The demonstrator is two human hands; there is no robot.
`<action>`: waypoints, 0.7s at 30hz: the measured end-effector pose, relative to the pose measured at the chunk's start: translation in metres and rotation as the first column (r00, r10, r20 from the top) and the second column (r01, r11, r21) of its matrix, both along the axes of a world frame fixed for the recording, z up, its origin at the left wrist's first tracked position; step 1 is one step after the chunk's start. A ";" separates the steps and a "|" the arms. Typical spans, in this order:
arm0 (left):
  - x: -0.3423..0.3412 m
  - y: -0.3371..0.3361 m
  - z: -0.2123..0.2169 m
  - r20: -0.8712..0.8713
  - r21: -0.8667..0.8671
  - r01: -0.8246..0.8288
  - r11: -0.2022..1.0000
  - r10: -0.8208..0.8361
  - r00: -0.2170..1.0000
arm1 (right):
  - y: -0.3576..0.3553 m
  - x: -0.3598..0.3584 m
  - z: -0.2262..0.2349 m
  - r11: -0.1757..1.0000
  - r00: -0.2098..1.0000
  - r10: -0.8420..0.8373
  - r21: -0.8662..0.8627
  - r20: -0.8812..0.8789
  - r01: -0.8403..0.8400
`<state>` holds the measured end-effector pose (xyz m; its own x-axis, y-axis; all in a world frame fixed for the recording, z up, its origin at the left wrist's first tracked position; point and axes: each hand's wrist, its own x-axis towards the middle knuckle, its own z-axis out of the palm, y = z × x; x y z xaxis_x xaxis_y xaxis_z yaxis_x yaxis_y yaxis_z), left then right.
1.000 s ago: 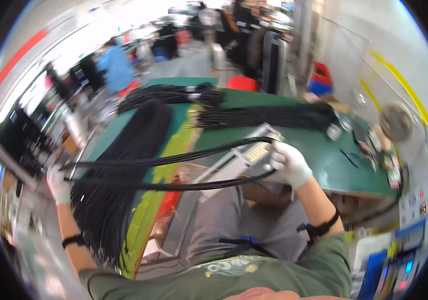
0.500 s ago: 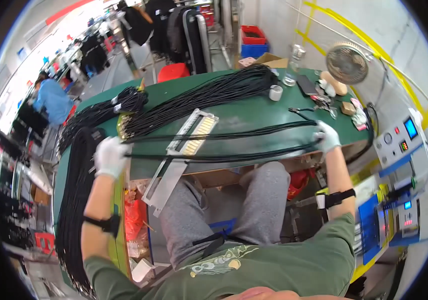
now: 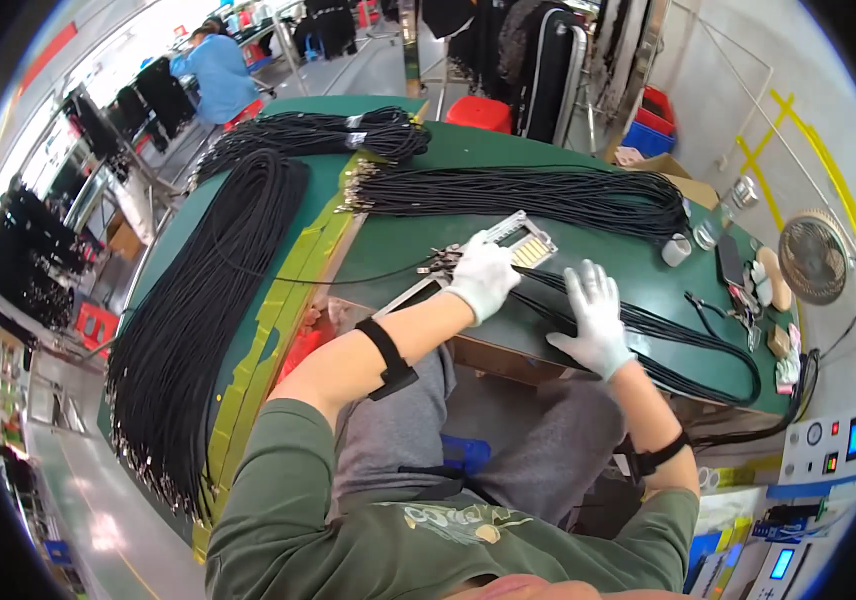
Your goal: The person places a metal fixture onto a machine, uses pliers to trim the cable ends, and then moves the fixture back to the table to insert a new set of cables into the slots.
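Observation:
In white gloves, both hands are over the green table [image 3: 388, 240]. My left hand [image 3: 486, 277] is closed around a bundle of black cables [image 3: 693, 328] just behind its metal-tipped ends [image 3: 438, 262]. The bundle runs right and loops back near the table's right end. My right hand [image 3: 598, 318] lies over the middle of the bundle, fingers spread and thumb out. Under and beyond my left hand is a metal jig [image 3: 516, 228] with a row of cream slots, partly hidden. One loose cable [image 3: 318, 280] trails from the ends toward the left pile.
A large pile of black cables [image 3: 218, 320] covers the left table, beside a yellow-taped edge [image 3: 248, 400]. More bundles [image 3: 518, 190] lie along the back. At right are pliers [image 3: 705, 312], a white cup [image 3: 676, 250], a glass bottle [image 3: 713, 228], a fan [image 3: 813, 258] and a control box [image 3: 826, 447].
My left hand has moved right, from the table's left part to the jig, with the cable ends. My right hand has let go of the cables' looped end and come inward. The view has turned left.

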<state>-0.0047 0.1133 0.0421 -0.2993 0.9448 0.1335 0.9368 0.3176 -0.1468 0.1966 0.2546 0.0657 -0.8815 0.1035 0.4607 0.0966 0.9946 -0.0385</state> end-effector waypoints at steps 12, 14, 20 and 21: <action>-0.065 -0.135 0.034 0.253 0.378 -0.280 0.882 0.193 0.948 | 0.006 -0.040 -0.051 0.990 0.992 -0.084 -0.107 0.099 0.095; -0.098 -0.176 0.015 0.210 0.022 -0.279 0.960 0.269 0.940 | 0.009 -0.040 -0.055 0.988 0.993 -0.085 -0.121 0.082 0.095; -0.097 -0.215 0.028 0.245 0.228 -0.418 0.880 0.364 0.899 | 0.009 -0.037 -0.057 0.979 0.994 -0.087 -0.181 0.058 0.096; -0.096 -0.227 0.047 0.197 0.417 -0.454 0.787 0.410 0.891 | 0.009 -0.036 -0.058 0.978 0.994 -0.096 -0.179 0.059 0.105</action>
<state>-0.1009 -0.1140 0.0889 -0.6938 0.5598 0.4531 0.6879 0.7014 0.1866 0.1602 0.2636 0.0081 -0.8839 0.2702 0.3817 0.2019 0.9567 -0.2098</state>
